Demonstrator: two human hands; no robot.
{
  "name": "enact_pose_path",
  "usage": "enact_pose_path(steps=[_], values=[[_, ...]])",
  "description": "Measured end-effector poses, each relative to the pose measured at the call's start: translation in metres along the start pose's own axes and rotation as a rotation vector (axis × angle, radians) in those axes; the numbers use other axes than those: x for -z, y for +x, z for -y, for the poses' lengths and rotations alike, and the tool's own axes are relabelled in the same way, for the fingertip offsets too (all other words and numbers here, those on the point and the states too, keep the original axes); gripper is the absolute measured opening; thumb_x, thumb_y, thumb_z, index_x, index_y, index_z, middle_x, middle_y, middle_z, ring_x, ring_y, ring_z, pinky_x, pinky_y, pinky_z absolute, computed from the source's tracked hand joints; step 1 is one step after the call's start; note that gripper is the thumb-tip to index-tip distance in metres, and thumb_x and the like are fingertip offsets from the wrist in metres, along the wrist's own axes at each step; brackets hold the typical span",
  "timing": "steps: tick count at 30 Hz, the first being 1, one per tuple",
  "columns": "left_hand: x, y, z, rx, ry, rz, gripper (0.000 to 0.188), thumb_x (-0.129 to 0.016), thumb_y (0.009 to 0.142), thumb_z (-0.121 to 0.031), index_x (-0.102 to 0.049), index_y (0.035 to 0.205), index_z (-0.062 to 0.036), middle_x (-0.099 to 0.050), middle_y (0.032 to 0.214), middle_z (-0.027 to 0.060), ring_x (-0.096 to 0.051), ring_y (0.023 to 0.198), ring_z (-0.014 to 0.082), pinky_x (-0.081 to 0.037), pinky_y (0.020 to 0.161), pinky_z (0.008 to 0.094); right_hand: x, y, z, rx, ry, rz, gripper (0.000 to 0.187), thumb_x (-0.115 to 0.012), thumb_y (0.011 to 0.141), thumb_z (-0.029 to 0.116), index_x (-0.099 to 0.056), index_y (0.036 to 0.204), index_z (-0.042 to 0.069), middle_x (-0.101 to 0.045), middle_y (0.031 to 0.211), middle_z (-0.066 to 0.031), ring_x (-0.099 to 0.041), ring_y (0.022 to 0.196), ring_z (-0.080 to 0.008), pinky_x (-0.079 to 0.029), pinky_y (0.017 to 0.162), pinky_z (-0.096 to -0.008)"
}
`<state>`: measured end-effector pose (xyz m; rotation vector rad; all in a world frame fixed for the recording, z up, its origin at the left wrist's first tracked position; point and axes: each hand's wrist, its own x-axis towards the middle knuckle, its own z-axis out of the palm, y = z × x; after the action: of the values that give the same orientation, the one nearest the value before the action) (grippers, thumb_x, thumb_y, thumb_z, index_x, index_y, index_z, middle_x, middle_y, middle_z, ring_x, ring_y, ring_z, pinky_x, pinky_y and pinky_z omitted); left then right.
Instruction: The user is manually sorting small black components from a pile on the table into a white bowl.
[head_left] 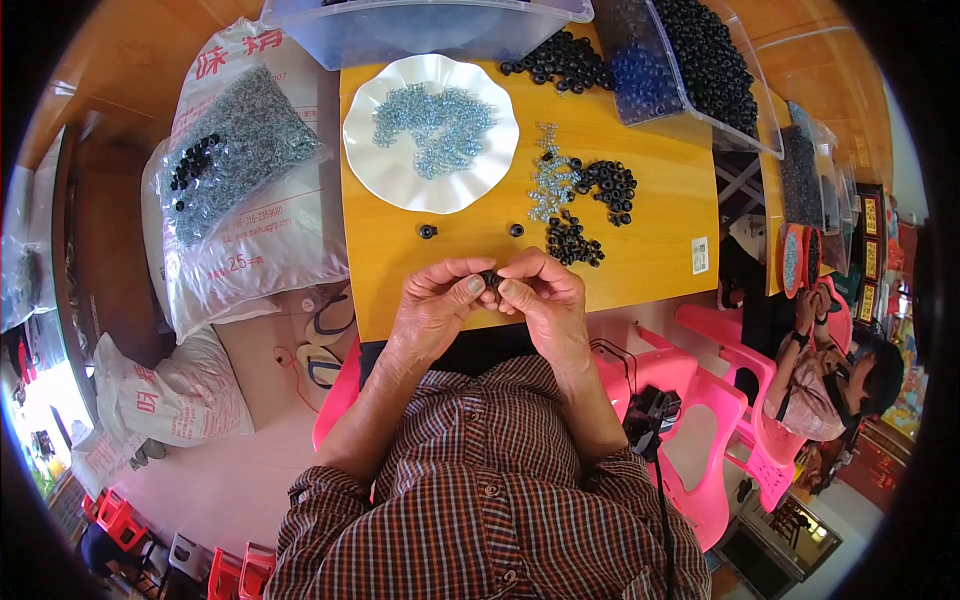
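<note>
Just over the near edge of the yellow table, my left hand and my right hand meet fingertip to fingertip. A small round black part is pinched between them, with both thumbs against it. Any other tiny piece in the fingers is hidden. Beyond my hands stand two separate black parts, spaced apart. To their right lie piles of black ring-shaped parts and some small clear bluish pieces. More of these clear pieces fill the middle of a white scalloped plate.
A clear bin of black parts is at the far right, a bluish tub at the far edge. Left, a bag of clear pieces rests on a white sack. Pink chairs and another person are right.
</note>
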<state>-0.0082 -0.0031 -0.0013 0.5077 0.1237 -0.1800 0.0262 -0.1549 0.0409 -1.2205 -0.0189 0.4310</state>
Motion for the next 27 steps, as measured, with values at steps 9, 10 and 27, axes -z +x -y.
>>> enact_pose_path(steps=[9,10,27], values=[[-0.0008,0.0003,-0.0009,-0.001,0.001,0.015,0.023,-0.056,0.089,-0.002,-0.061,0.111,0.003,-0.066,0.094,0.0109,-0.064,0.081,0.0178,-0.053,0.079,0.0317,-0.001,0.0005,0.0027,-0.01,-0.006,-0.014,0.008,-0.064,0.085,-0.001,-0.061,0.092,0.0,-0.061,0.079,-0.0029,-0.056,0.065,-0.0072,-0.048,0.062,-0.0195],[0.0002,0.0003,-0.0005,-0.002,0.003,0.022,0.023,-0.056,0.089,-0.002,-0.062,0.111,0.003,-0.066,0.095,0.0112,-0.064,0.081,0.0179,-0.053,0.079,0.0317,0.0005,0.0011,0.0013,-0.024,0.028,0.0,0.007,-0.064,0.085,-0.001,-0.061,0.091,0.001,-0.061,0.079,-0.003,-0.056,0.065,-0.0072,-0.047,0.061,-0.0196],[0.0007,0.0003,-0.0007,-0.017,0.049,0.022,0.022,-0.059,0.088,-0.004,-0.063,0.109,0.002,-0.065,0.09,0.0098,-0.063,0.078,0.0175,-0.053,0.074,0.0306,0.0009,0.004,-0.0045,-0.16,0.303,-0.001,0.004,-0.065,0.084,0.001,-0.062,0.086,0.0,-0.061,0.069,-0.0046,-0.055,0.053,-0.0089,-0.044,0.047,-0.0206]])
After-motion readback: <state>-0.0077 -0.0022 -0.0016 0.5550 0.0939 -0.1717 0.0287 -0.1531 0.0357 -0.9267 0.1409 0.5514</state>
